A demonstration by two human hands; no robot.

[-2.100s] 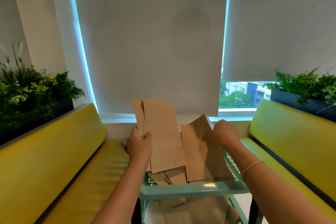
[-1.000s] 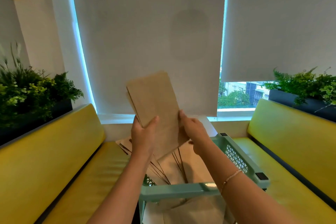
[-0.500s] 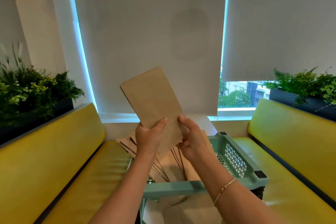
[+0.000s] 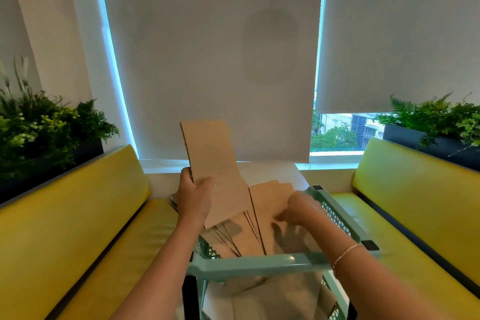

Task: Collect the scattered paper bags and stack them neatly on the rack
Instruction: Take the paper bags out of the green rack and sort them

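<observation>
My left hand (image 4: 195, 196) grips a flat stack of brown paper bags (image 4: 213, 161) by its left edge and holds it upright and tilted over the mint-green rack (image 4: 259, 265). Several loose brown bags (image 4: 262, 205) lie fanned in the rack's top tray. My right hand (image 4: 298, 210) hovers low over those loose bags at the tray's right side. It is blurred, so its grip is unclear. More bags (image 4: 275, 299) lie on the tier below.
Yellow padded benches run along the left (image 4: 78, 215) and right (image 4: 415, 202). A white table (image 4: 272, 170) stands behind the rack under the window blinds. Planters with green plants sit behind both bench backs (image 4: 39, 132) (image 4: 441, 122).
My right hand let go of the held stack and dropped right, down to the loose bags in the tray. The left hand lowered the stack slightly and keeps holding it alone.
</observation>
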